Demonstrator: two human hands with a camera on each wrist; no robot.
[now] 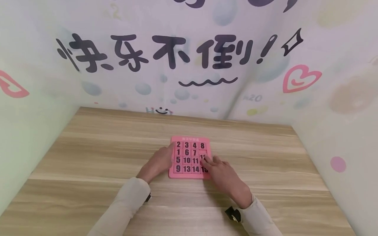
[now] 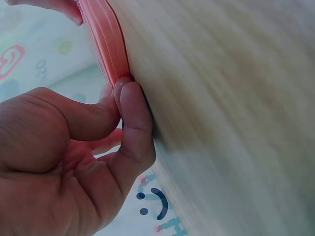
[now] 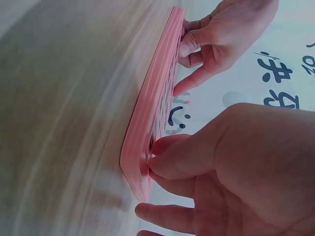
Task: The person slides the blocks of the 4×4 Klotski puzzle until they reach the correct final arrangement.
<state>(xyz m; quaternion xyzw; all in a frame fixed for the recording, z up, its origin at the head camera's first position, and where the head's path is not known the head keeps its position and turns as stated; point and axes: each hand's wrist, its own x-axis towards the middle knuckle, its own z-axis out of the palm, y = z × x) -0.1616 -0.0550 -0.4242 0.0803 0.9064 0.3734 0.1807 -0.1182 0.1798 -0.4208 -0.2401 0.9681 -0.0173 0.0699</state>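
A pink sliding number puzzle [image 1: 189, 176] lies flat on the table, its square tiles bearing black numerals. Along its left edge, my left hand [image 1: 160, 160] grips the frame; in the left wrist view the thumb and curled fingers [image 2: 135, 105] meet at the pink side. My right hand [image 1: 225, 175] reaches over the right side, fingertips touching a tile in the right column that is partly covered. That tile sits out of line with its row, with a gap above it, under the 8. In the right wrist view the right thumb [image 3: 182, 160] is at the puzzle's face.
The wood-grain table [image 1: 100, 144] extends around the puzzle on all sides. Behind it stands a white printed backdrop [image 1: 124, 95] with dark characters, and pale walls close in left and right. A dark band [image 1: 233, 214] shows at the right wrist.
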